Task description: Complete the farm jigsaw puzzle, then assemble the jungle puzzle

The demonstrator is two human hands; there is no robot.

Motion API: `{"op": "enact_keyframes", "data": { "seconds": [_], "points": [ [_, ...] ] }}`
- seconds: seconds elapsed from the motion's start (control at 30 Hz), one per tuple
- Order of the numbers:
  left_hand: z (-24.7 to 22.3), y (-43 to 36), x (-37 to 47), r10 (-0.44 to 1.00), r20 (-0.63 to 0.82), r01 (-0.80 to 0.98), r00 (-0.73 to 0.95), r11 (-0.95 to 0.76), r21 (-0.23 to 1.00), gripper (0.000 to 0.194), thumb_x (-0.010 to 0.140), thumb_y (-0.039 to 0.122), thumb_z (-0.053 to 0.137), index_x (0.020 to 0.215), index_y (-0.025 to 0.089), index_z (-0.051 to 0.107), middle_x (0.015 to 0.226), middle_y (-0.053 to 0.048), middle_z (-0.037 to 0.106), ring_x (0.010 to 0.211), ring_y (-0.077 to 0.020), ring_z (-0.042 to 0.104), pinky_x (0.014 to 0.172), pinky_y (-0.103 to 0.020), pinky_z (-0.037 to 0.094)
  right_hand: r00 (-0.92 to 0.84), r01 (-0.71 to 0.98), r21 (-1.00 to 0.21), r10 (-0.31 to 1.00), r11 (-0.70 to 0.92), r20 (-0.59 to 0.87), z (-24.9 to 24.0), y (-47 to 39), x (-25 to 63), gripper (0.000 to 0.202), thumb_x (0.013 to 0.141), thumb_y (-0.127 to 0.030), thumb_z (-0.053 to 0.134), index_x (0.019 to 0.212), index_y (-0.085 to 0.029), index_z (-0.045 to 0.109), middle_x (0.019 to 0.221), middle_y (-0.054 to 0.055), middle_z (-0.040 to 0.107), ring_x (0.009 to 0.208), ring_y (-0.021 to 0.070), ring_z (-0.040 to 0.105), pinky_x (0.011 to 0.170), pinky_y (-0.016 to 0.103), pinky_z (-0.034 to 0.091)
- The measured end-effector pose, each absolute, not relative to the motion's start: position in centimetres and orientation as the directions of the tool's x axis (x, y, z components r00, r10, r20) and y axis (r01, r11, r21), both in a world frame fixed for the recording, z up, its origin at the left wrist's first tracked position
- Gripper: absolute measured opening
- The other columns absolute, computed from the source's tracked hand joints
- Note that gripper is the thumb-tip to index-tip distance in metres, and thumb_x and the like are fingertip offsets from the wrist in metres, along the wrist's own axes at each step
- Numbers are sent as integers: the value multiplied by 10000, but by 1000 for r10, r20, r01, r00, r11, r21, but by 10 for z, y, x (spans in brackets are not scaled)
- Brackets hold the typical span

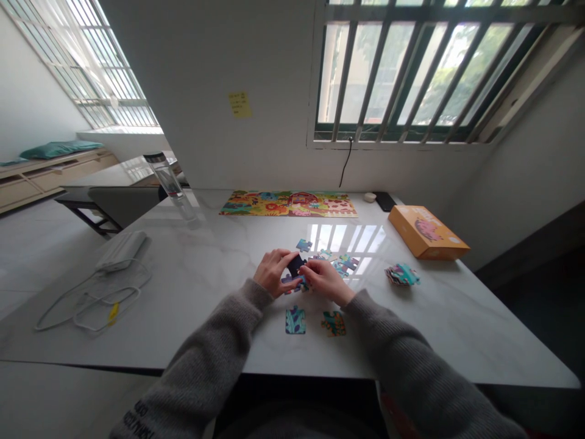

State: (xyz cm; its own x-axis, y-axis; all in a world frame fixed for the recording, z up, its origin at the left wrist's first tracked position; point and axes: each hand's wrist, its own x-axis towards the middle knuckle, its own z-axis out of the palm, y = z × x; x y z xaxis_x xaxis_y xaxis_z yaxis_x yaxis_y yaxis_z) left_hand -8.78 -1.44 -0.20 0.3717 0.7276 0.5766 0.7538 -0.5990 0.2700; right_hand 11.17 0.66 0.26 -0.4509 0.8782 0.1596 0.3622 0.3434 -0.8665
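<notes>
My left hand (274, 271) grips a dark puzzle piece (296, 264) between thumb and fingers. Close against it, my right hand (325, 279) is closed, its fingertips at that piece's right edge. Colourful puzzle pieces (345, 264) lie behind and beside my hands, some of them partly hidden. Nearer me, a teal piece with purple leaves (295, 321) and a green and orange piece (334, 324) lie apart on the white table (205, 311). To the right is a small stack of pieces (402, 274).
A long colourful picture strip (287, 204) lies at the back. An orange box (427, 231) and a black phone (385, 202) are at the right. On the left stand a glass bottle (167, 177) and a white device (121, 250) with a looped cable (94, 327).
</notes>
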Motion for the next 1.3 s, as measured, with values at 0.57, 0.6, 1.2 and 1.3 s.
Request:
{"op": "enact_keyframes", "data": {
  "seconds": [0.57,0.6,1.2,1.3],
  "points": [
    [-19,-9,-57,568,384,374,728,-798,472,543,792,279,757,1287,173,560,1250,-150,655,1182,-285,616,1069,-468,480,-694,574,-418,689,704,208,-9,15,177,597,836,-201,611,1425,-255,526,1533,83,456,1439,310,330,1190,531,256],
    [-20,-7,-59,577,372,382,727,-790,480,527,794,282,753,1274,171,565,1241,-147,657,1175,-282,618,1058,-459,487,-701,584,-408,689,702,181,-10,15,177,616,837,-216,623,1440,-269,514,1563,75,418,1458,319,302,1200,544,233],
    [-21,13,-111,758,268,607,595,-642,469,496,843,291,705,1304,200,548,1290,-135,641,1193,-288,607,1060,-450,469,-542,776,-226,806,589,237,-17,27,188,486,946,-253,512,1431,-226,517,1543,131,425,1442,314,326,1177,551,266],
    [-19,15,-117,778,298,664,554,-628,405,478,811,285,719,1256,182,579,1238,-144,662,1153,-314,620,1041,-486,475,-610,712,-237,749,662,258,-14,21,178,480,950,-236,502,1430,-231,508,1538,97,450,1451,293,332,1202,557,222]
  ]
}}
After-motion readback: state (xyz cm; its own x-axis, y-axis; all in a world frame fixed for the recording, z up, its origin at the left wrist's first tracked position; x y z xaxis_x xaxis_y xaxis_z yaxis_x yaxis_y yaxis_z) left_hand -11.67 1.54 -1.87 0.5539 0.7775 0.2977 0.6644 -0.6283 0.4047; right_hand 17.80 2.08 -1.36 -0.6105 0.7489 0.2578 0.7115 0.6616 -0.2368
